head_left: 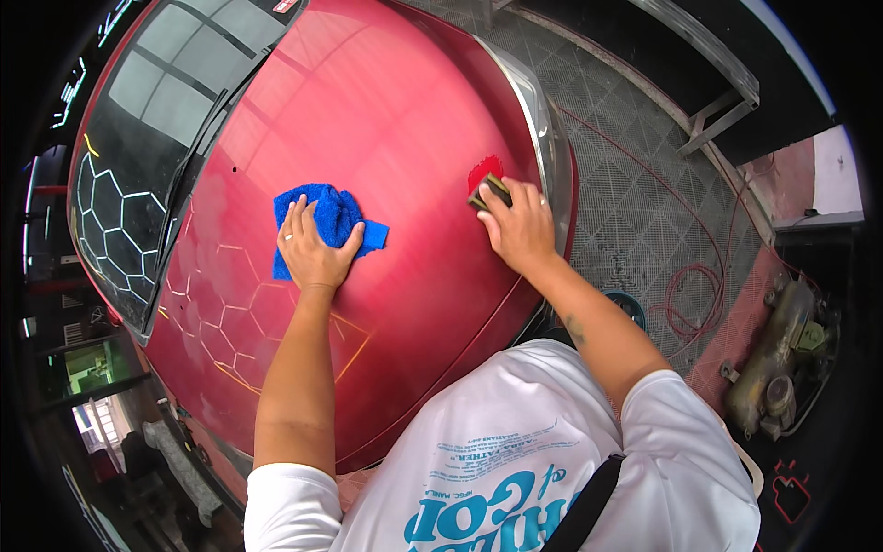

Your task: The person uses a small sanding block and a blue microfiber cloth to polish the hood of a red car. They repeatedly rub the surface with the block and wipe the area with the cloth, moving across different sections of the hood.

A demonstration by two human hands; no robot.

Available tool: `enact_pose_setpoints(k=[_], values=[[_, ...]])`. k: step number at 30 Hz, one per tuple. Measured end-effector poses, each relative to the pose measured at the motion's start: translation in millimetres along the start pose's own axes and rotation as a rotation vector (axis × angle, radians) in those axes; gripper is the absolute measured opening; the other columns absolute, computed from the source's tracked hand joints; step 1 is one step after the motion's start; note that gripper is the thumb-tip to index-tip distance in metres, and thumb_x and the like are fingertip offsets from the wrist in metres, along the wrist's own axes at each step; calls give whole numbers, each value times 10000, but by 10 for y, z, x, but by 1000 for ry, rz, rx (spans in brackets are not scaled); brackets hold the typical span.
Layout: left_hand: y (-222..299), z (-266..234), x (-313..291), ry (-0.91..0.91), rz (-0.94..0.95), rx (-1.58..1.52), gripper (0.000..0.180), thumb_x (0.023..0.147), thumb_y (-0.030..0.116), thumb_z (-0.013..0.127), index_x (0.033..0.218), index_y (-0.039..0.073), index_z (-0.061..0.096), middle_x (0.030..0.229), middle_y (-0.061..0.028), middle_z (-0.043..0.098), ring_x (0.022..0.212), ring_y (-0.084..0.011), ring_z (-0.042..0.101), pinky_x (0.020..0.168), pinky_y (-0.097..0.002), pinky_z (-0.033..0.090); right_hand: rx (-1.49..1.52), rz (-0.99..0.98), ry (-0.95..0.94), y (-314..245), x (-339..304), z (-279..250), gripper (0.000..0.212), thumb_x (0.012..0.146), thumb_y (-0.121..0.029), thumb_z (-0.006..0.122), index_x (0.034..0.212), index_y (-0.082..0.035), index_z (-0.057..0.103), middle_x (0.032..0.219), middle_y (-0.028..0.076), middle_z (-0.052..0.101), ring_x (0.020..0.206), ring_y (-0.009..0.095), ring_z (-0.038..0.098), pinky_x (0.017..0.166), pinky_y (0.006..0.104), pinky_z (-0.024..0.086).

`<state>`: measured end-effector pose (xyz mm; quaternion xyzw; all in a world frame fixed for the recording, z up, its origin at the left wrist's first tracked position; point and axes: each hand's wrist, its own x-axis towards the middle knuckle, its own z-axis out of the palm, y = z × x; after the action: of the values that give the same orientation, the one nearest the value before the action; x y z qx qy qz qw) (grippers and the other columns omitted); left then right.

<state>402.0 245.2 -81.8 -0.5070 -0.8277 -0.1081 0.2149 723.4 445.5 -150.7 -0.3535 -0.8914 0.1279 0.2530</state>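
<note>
one wide fisheye view looks down from head height, near above the hood (418, 175), facing across it, the windshield (152, 124) toward its left edge, the floor (625, 221) toward its right.

Bright overhead light, crisp hexagonal lamp reflections (118, 213) on the car windshield (152, 120), fainter ones on the red hood (414, 184), pale sheen across its far side, fisheye bending toward black corners, mostly sharp focus
</note>
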Motion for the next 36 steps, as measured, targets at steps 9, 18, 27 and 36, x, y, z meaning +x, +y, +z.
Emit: enact_pose_setpoints(k=[9,18,27,36], values=[[-25,28,-3,14,-8,-8,965,862,688,956,1515,21,713,1672,-206,684,1608,-426,583,1335,-594,421,-26,70,40,-14,91,-17,458,1012,-325,907,1436,-189,800,1417,115,708,1284,368,675,1040,556,603],[-7,19,6,6,-10,-4,964,864,693,953,1511,20,716,1666,-204,689,1606,-425,587,1335,-586,425,-22,22,106,65,21,-10,512,1017,-307,900,1502,-194,781,1423,131,706,1295,373,673,1081,549,582],[22,-13,9,4,4,6,959,880,649,961,1531,2,683,1684,-200,677,1603,-426,586,1326,-584,432,-7,-41,78,82,-71,3,597,1033,-280,879,1595,-159,721,1570,163,712,1376,365,678,1114,549,565],[-13,21,-1,-10,1,11,979,883,650,960,1554,-2,672,1708,-196,662,1622,-425,570,1335,-586,423,33,-99,9,-141,-309,87,631,1068,-273,840,1635,-55,668,1634,193,670,1456,389,634,1168,570,523]])
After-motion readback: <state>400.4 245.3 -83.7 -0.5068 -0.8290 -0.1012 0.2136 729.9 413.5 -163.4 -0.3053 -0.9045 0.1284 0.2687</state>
